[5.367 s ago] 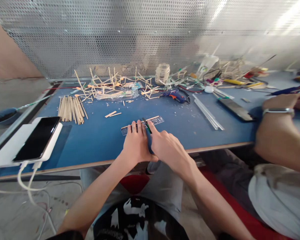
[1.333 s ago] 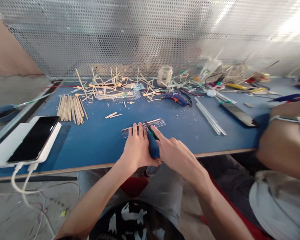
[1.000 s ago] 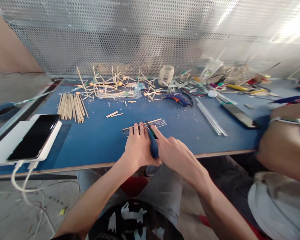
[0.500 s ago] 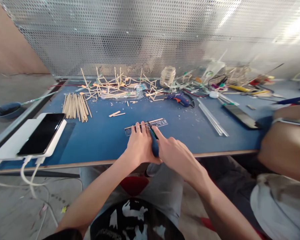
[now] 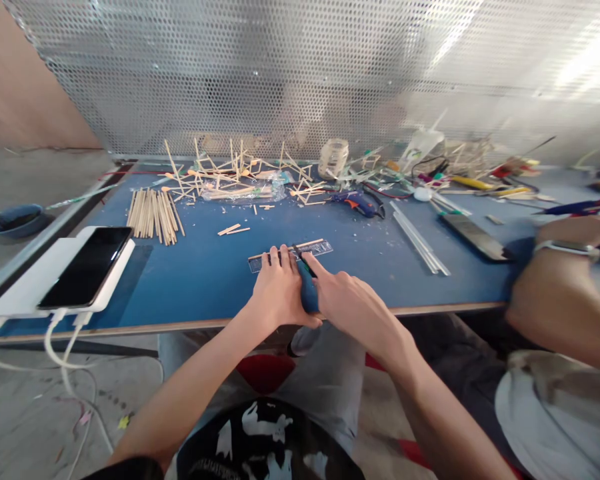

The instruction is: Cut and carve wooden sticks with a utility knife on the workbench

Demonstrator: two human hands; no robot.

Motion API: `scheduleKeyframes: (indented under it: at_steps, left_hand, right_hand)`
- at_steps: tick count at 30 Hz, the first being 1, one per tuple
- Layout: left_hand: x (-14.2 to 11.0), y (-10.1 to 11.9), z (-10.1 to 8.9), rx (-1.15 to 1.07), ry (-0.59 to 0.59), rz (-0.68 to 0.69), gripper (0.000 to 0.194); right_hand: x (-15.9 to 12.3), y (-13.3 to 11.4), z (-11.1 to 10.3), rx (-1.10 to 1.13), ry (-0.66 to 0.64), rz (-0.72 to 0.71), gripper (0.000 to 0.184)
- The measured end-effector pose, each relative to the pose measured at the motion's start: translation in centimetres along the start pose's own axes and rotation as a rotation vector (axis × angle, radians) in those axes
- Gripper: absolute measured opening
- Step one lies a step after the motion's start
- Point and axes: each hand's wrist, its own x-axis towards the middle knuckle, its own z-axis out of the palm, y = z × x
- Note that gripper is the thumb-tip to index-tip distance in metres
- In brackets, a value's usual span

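My left hand (image 5: 279, 290) lies flat with its fingers stretched out, pressing on a clear ruler (image 5: 324, 249). Along the ruler's far edge runs a thin wooden stick (image 5: 311, 245), partly covered by my fingertips. My right hand (image 5: 349, 300) is closed around a dark utility knife (image 5: 307, 269) with a bit of green on it, index finger extended along its top. The knife's tip meets the stick and ruler just right of my left fingers; whether it has cut in is too small to tell. Several short cut stick pieces (image 5: 234, 229) lie beyond my left hand.
Left are a bundle of sticks (image 5: 155, 217) and a phone (image 5: 87, 267) on a white block with cables. Stick frames (image 5: 235, 170), a glue gun (image 5: 357, 203) and a jar (image 5: 333, 159) line the back. Clear rods (image 5: 420, 240) lie right, near a co-worker's arm (image 5: 565, 287).
Over the last seconds both hands stay at the ruler, and the knife shifts only slightly at the stick. The whole view drifts a little as my head moves.
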Motion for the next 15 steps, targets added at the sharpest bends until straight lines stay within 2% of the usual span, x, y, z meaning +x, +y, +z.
scheduleKeyframes:
  at_steps: [4, 7, 11, 15]
  left_hand:
    - [-0.1, -0.1, -0.1, -0.012, -0.015, 0.003, 0.150]
    - [-0.1, 0.0, -0.3, 0.002, -0.021, 0.001, 0.148]
    - [-0.1, 0.1, -0.6, 0.029, -0.028, -0.004, 0.144]
    - [0.0, -0.1, -0.5, 0.014, -0.028, -0.003, 0.150]
  right_hand:
    - [1.1, -0.4, 0.0, -0.006, 0.060, 0.062, 0.062]
    - [0.8, -1.0, -0.2, -0.001, 0.058, 0.102, 0.062]
    - [0.1, -1.1, -0.5, 0.017, 0.030, 0.101, 0.064]
    - [0.8, -0.8, -0.7, 0.063, 0.032, 0.095, 0.062]
